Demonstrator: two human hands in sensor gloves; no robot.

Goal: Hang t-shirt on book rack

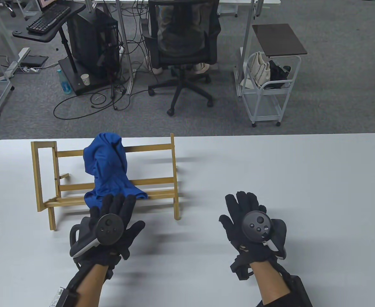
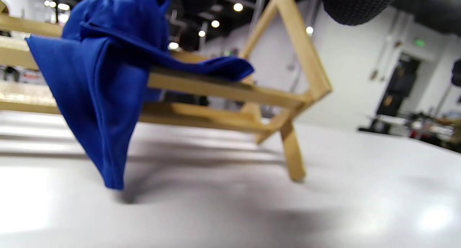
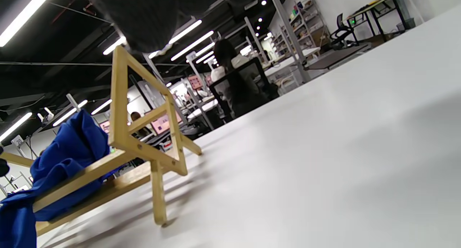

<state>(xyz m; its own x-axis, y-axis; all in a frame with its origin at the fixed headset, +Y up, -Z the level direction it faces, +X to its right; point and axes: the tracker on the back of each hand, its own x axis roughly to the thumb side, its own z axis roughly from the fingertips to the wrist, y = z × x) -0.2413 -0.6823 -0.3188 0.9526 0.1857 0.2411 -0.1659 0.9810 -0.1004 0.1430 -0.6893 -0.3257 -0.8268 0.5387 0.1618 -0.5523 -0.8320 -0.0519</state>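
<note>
A blue t-shirt (image 1: 108, 168) is draped over the top rail of the wooden book rack (image 1: 149, 184) on the left half of the white table (image 1: 270, 166); its lower end spills over the rack's front slats. My left hand (image 1: 113, 212) hovers just in front of the rack, fingers straight, tips close to the shirt's bottom edge, holding nothing. My right hand (image 1: 243, 209) lies flat over the table to the right, fingers spread, empty. The left wrist view shows the t-shirt (image 2: 104, 79) hanging down off the rack (image 2: 288, 68). In the right wrist view the rack (image 3: 144, 140) and shirt (image 3: 68, 150) stand at left.
Beyond the table's far edge are an office chair (image 1: 182, 44), a white cart (image 1: 267, 92) with bags, and a computer stand with cables (image 1: 88, 48).
</note>
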